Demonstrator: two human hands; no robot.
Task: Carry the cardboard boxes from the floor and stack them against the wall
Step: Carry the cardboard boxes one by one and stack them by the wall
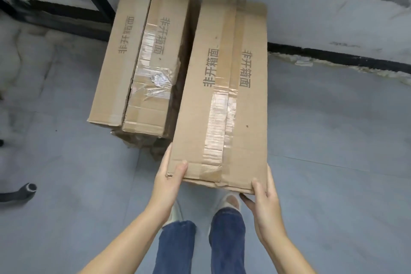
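Two long cardboard boxes: one held box (224, 95) between both hands, one resting box (142, 62) up and left of the left hand. Two hands: left hand (169, 178), right hand (264, 204). Two feet in pale slippers (230, 200) just below and between the hands.

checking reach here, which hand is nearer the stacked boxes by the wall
Left. The left hand grips the near left corner of the carried box, just in front of the stacked boxes. The right hand grips the near right corner, on the far side from them.
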